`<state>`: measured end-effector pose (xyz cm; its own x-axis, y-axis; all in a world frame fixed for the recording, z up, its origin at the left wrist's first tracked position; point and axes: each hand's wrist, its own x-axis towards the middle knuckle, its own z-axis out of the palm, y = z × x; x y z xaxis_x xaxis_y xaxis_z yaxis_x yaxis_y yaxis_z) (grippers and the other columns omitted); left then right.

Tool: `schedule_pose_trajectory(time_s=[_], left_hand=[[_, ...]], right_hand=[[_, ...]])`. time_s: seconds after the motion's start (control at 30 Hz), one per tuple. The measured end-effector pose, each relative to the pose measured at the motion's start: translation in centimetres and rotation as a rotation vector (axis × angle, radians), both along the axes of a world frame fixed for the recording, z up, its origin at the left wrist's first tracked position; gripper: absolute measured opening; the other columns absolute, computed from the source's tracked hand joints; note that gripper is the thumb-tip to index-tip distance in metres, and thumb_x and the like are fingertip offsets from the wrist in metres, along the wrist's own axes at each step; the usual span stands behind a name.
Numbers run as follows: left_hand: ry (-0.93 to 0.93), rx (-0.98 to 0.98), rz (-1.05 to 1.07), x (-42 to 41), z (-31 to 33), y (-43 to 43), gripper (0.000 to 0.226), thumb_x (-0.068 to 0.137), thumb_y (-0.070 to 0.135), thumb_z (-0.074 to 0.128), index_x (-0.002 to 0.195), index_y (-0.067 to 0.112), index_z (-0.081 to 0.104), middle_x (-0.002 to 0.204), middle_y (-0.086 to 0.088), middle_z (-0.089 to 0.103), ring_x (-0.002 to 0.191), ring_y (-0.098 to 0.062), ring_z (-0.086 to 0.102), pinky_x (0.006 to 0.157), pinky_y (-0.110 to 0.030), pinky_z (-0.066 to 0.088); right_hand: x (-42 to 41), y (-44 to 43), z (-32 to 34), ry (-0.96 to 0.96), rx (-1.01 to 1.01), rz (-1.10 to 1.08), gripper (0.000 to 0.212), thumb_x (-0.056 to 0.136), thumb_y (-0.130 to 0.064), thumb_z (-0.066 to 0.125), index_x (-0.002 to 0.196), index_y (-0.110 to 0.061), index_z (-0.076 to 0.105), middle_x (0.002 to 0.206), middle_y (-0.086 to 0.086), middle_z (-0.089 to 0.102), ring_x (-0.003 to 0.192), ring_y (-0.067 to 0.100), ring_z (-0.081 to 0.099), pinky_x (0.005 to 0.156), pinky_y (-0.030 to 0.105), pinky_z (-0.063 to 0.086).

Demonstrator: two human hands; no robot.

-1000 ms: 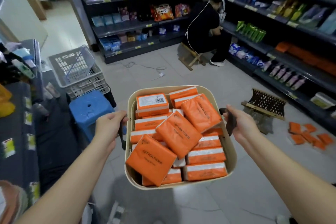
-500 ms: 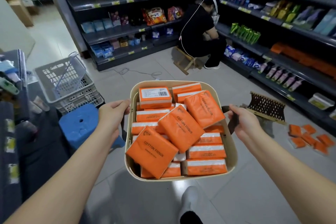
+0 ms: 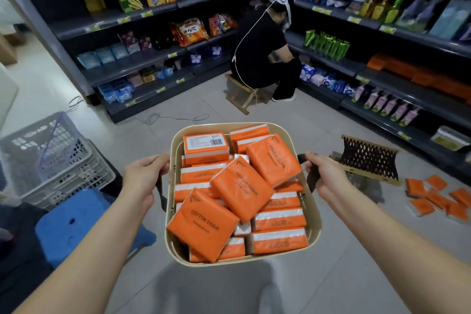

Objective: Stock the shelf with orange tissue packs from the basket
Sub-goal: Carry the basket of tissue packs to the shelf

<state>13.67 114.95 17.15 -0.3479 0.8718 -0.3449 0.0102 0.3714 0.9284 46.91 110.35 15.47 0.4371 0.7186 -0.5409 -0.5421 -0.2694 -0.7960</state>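
Tissue packs (image 3: 242, 188) bury the basket (image 3: 315, 232) floor; left hand (image 3: 144, 173) and right hand (image 3: 325, 174) grip half-hidden handles.

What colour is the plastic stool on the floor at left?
The stool is blue; the head view, the only one, shows it.

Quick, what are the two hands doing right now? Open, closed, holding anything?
Left hand: closed, gripping the left handle of the basket.
Right hand: closed, gripping the right handle.
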Motion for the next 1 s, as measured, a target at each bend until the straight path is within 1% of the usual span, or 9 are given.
schedule_pose_trajectory(time_s=[0.1, 0.17, 0.23, 0.33, 0.47, 0.67, 0.77, 0.9, 1.0], left_hand=[[-0.008, -0.016, -0.010, 3.5, 0.0, 3.5, 0.012, 0.082, 0.020, 0.071, 0.086, 0.010, 0.070, 0.078, -0.006, 0.064, 0.078, -0.016, 0.057, 0.078, -0.030, 0.049], [-0.004, -0.020, -0.011, 5.8, 0.1, 5.7, 0.010, 0.083, 0.020, 0.070, 0.087, 0.011, 0.070, 0.080, -0.007, 0.065, 0.079, -0.017, 0.058, 0.082, -0.033, 0.050], [-0.006, -0.016, -0.022, 7.9, 0.2, 7.7, 0.010, 0.083, 0.021, 0.070, 0.086, 0.012, 0.070, 0.078, -0.005, 0.065, 0.077, -0.016, 0.058, 0.080, -0.032, 0.050], [-0.011, -0.002, -0.039, 10.8, 0.6, 10.4, 0.008, 0.084, 0.021, 0.070, 0.082, 0.013, 0.069, 0.076, -0.005, 0.063, 0.074, -0.015, 0.056, 0.075, -0.029, 0.049], [0.000, 0.016, -0.091, 13.9, 1.2, 13.8, 0.010, 0.084, 0.021, 0.069, 0.084, 0.011, 0.070, 0.076, -0.005, 0.062, 0.074, -0.016, 0.056, 0.079, -0.031, 0.049], [-0.012, 0.007, -0.179, 18.1, 0.9, 20.1, 0.013, 0.085, 0.018, 0.068, 0.076, 0.009, 0.067, 0.071, -0.007, 0.059, 0.070, -0.017, 0.054, 0.078, -0.031, 0.047], [-0.025, -0.001, -0.193, 18.8, 0.2, 21.7, 0.014, 0.085, 0.014, 0.067, 0.074, 0.006, 0.066, 0.069, -0.009, 0.058, 0.067, -0.016, 0.053, 0.074, -0.027, 0.047], [-0.047, -0.044, -0.293, 20.3, -0.7, 27.7, 0.012, 0.086, 0.013, 0.066, 0.075, 0.006, 0.067, 0.065, -0.007, 0.057, 0.063, -0.015, 0.051, 0.070, -0.026, 0.046], [-0.059, -0.066, -0.377, 21.3, -0.9, 32.8, 0.015, 0.084, 0.014, 0.068, 0.071, 0.008, 0.066, 0.064, -0.006, 0.058, 0.063, -0.015, 0.052, 0.076, -0.031, 0.047]], right_hand=[[3.5, 3.3, 0.3, -0.019, -0.014, 0.007, 0.009, 0.091, -0.005, 0.055, 0.082, -0.005, 0.053, 0.062, 0.005, 0.049, 0.044, 0.008, 0.051, 0.045, 0.021, 0.047], [5.9, 5.5, 0.6, -0.027, -0.018, 0.003, 0.009, 0.090, -0.007, 0.057, 0.082, -0.006, 0.053, 0.061, 0.005, 0.050, 0.047, 0.010, 0.051, 0.047, 0.024, 0.047], [7.9, 7.4, 0.8, -0.013, -0.004, -0.009, 0.011, 0.090, -0.007, 0.057, 0.081, -0.008, 0.052, 0.061, 0.005, 0.050, 0.048, 0.012, 0.051, 0.047, 0.026, 0.048], [10.5, 9.3, 1.3, -0.019, 0.017, -0.028, 0.012, 0.090, -0.007, 0.057, 0.079, -0.008, 0.052, 0.061, 0.005, 0.050, 0.045, 0.010, 0.052, 0.044, 0.022, 0.048], [13.3, 11.2, 1.5, -0.018, 0.015, -0.079, 0.011, 0.089, -0.007, 0.059, 0.079, -0.007, 0.055, 0.060, 0.004, 0.052, 0.040, 0.009, 0.054, 0.042, 0.022, 0.047], [16.7, 14.7, 0.5, 0.038, -0.006, -0.200, 0.006, 0.088, -0.008, 0.060, 0.089, -0.007, 0.054, 0.060, 0.005, 0.051, 0.041, 0.010, 0.051, 0.040, 0.022, 0.044], [16.9, 15.3, 0.6, 0.053, -0.019, -0.220, 0.005, 0.088, -0.008, 0.059, 0.091, -0.007, 0.055, 0.063, 0.004, 0.051, 0.042, 0.009, 0.050, 0.040, 0.019, 0.044], [17.2, 18.4, 0.4, 0.035, -0.061, -0.327, 0.001, 0.089, -0.008, 0.059, 0.089, -0.007, 0.058, 0.062, 0.003, 0.051, 0.047, 0.009, 0.049, 0.040, 0.018, 0.046], [17.4, 21.0, 0.3, 0.042, -0.079, -0.406, 0.003, 0.089, -0.010, 0.060, 0.089, -0.007, 0.060, 0.060, 0.001, 0.053, 0.044, 0.008, 0.051, 0.041, 0.018, 0.046]])
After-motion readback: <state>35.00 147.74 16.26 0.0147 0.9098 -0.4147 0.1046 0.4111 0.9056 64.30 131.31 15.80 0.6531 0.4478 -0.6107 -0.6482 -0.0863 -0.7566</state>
